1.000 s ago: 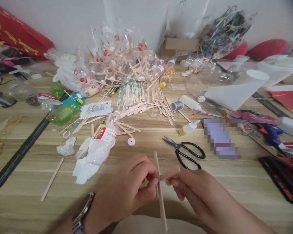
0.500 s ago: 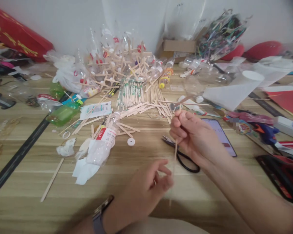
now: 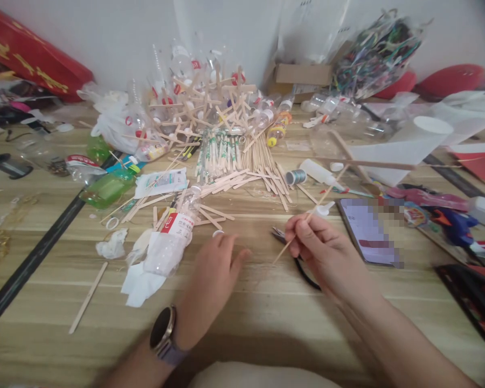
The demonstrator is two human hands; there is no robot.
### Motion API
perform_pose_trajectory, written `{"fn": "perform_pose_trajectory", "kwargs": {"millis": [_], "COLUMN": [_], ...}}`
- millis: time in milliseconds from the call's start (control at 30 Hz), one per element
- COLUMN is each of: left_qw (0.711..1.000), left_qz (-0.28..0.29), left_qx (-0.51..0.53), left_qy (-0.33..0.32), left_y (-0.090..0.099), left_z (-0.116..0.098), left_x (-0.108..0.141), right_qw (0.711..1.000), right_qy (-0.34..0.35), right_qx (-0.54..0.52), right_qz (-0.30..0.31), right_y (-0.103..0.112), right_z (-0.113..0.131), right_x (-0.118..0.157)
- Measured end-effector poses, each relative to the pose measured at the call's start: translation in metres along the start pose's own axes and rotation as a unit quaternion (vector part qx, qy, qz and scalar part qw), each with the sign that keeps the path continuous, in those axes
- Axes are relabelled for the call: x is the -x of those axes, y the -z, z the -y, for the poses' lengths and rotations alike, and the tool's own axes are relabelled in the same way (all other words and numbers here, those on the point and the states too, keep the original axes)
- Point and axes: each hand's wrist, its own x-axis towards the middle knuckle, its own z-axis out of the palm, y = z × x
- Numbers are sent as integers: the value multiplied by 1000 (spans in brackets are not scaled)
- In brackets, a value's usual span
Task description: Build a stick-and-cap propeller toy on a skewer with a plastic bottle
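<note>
At centre, the left hand (image 3: 215, 269) is loosely spread, apparently gripping nothing; the white disc (image 3: 217, 233) peeks out just above its fingers, contact unclear, well nearer it than the right hand (image 3: 303, 237). That one pinches a skewer (image 3: 326, 194) slanting up rightward to crossed sticks (image 3: 354, 161), right of centre.

Left hand (image 3: 215, 265) outstretched; right hand (image 3: 327, 249) pinched.
</note>
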Motion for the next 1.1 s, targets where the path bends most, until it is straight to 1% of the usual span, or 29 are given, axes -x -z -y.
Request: {"fn": "perform_pose_trajectory", "kwargs": {"millis": [33,67,100,133,200,300,400,500,600,667,800,1000,1100], "left_qw": [996,989,983,979,977,980,984,992,999,999,997,996,996], "left_qz": [-36,-59,-70,-73,-62,-53,-52,-28,-7,-3,12,50,52], "left_qx": [-77,-132,-168,-191,-203,-191,-170,-123,-39,7,51,28,24], "left_qy": [8,12,15,19,15,13,14,-3,-38,-52,-61,-68,-67], "left_y": [-2,-5,-7,-10,-14,-17,-17,-15,-13,-11,-8,-4,-3], "left_z": [6,13,19,24,32,37,31,22,14,12,9,5,4], "left_x": [-3,-7,-10,-12,-17,-19,-17,-12,-7,-4,0,2,3], "right_qw": [1000,1000,1000,1000,1000,999,997,990,976,971,972,975,975], "right_qy": [10,17,20,20,14,14,38,94,157,177,176,173,175], "right_qx": [9,15,17,15,4,-16,-33,-53,-58,-55,-50,-20,-16], "right_qz": [-6,-9,-9,-9,-14,-28,-52,-96,-140,-154,-147,-141,-139], "right_y": [3,4,5,5,4,3,5,9,13,13,13,14,15], "right_z": [1,2,2,2,2,2,8,20,32,35,32,27,29], "right_x": [-1,-2,-2,-2,-1,0,0,-1,-3,-5,-8,-8,-8]}}
